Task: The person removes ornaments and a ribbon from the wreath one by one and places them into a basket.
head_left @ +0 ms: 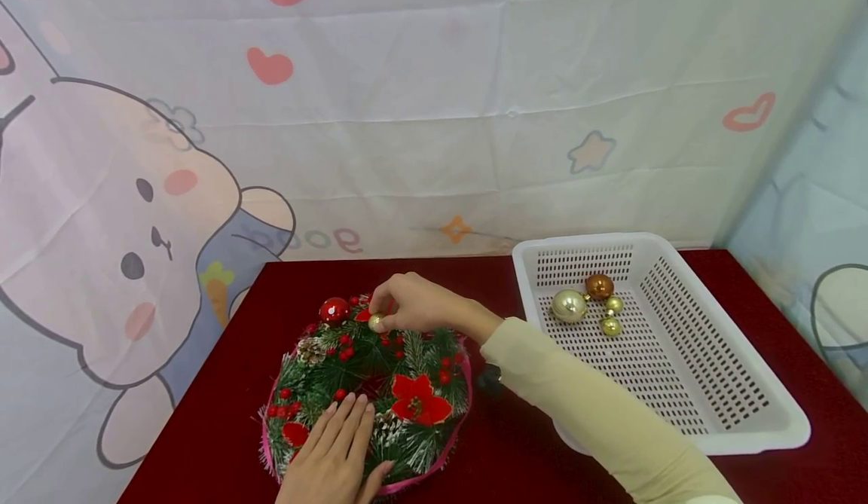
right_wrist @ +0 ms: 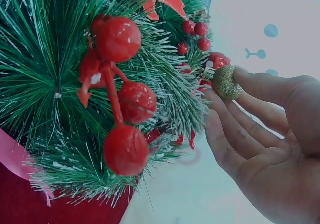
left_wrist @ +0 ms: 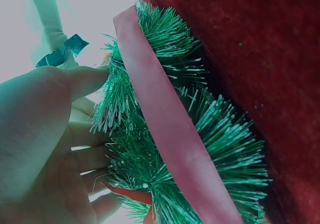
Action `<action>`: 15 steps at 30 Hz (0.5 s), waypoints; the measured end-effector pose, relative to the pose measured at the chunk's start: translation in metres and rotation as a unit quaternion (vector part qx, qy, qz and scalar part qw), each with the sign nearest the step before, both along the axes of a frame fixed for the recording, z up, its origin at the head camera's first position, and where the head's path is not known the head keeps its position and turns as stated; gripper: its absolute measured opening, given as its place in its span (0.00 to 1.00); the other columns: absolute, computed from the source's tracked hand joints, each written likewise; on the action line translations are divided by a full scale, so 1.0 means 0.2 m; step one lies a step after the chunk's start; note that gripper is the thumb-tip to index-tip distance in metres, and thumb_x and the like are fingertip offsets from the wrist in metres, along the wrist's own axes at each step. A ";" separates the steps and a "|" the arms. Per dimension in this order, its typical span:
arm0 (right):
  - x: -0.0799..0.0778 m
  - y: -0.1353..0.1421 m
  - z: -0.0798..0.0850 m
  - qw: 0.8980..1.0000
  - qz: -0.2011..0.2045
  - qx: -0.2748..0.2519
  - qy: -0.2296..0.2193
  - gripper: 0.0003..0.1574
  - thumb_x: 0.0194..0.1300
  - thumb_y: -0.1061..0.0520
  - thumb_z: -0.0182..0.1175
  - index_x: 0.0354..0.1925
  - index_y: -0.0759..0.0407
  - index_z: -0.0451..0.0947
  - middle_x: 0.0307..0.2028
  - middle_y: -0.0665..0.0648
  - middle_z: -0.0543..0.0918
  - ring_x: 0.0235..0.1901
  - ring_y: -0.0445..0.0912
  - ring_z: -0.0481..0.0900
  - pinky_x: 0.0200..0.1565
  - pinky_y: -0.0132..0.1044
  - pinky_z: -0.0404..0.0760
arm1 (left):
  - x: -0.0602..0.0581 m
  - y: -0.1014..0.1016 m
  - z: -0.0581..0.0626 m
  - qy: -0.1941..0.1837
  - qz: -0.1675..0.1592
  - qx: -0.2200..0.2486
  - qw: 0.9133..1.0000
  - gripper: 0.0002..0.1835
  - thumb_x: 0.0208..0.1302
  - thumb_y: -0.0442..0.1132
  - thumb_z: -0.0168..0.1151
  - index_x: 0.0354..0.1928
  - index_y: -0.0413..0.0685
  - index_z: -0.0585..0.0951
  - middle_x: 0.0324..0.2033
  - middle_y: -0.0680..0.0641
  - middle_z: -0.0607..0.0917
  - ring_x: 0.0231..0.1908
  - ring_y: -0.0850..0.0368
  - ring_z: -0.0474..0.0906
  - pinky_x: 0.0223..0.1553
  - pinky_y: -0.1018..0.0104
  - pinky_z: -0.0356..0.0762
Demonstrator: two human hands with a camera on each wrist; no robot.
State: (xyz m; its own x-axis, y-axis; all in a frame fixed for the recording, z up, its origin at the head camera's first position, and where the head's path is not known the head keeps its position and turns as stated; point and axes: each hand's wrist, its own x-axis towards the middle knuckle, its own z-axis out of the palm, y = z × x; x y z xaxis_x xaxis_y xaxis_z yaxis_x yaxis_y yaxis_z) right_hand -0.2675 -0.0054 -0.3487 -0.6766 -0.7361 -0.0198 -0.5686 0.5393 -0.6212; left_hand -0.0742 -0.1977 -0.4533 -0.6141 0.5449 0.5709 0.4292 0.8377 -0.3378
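Observation:
A green Christmas wreath [head_left: 419,353] lies on the red cloth, with red berries, pine cones, a red poinsettia [head_left: 418,400] and a pink ribbon [left_wrist: 165,119] along its outer side. My left hand [head_left: 328,451] rests on the near part of the wreath, fingers straight. Over the far part, my right hand [head_left: 417,304] pinches a small glittery gold bauble [right_wrist: 227,84] between thumb and fingertips, its cap toward the branches. A shiny red ball [head_left: 334,311] sits in the greenery just left of that bauble.
On the right stands a white perforated plastic basket [head_left: 753,391]. Inside it lie a pale gold ball [head_left: 568,306], a copper ball [head_left: 600,286] and small gold baubles [head_left: 611,326]. A small dark object [head_left: 490,377] sits between wreath and basket. A printed curtain [head_left: 420,150] hangs behind.

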 end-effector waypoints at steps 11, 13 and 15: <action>0.01 -0.04 -0.01 1.000 0.001 0.009 -0.009 0.15 0.73 0.52 0.68 0.54 0.55 0.87 0.51 0.53 0.90 0.49 0.44 0.87 0.49 0.33 0.87 | 0.00 0.00 0.00 -0.003 -0.004 0.001 1.000 0.47 0.82 0.69 0.23 0.59 0.43 0.87 0.58 0.45 0.89 0.60 0.51 0.86 0.67 0.58 0.77; 0.02 -0.04 -0.01 1.000 0.004 0.008 -0.009 0.15 0.73 0.52 0.68 0.54 0.54 0.87 0.51 0.53 0.90 0.50 0.44 0.87 0.49 0.33 0.87 | 0.00 0.00 0.00 -0.006 -0.003 0.000 1.000 0.47 0.82 0.69 0.23 0.59 0.43 0.87 0.58 0.45 0.89 0.61 0.51 0.86 0.67 0.58 0.77; 0.02 -0.05 -0.01 1.000 0.008 0.007 -0.009 0.15 0.73 0.51 0.68 0.54 0.54 0.87 0.51 0.53 0.90 0.49 0.44 0.87 0.49 0.32 0.87 | 0.00 0.00 0.01 -0.009 -0.001 -0.001 1.000 0.47 0.82 0.69 0.23 0.59 0.43 0.87 0.59 0.45 0.89 0.61 0.51 0.86 0.67 0.57 0.77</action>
State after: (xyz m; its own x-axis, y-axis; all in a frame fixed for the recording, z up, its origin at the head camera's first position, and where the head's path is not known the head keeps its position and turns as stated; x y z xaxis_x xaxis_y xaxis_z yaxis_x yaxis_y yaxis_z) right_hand -0.2645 -0.0148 -0.3507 -0.6643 -0.7462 -0.0433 -0.5654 0.5395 -0.6240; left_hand -0.0735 -0.1984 -0.4521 -0.6223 0.5480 0.5590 0.4372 0.8356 -0.3325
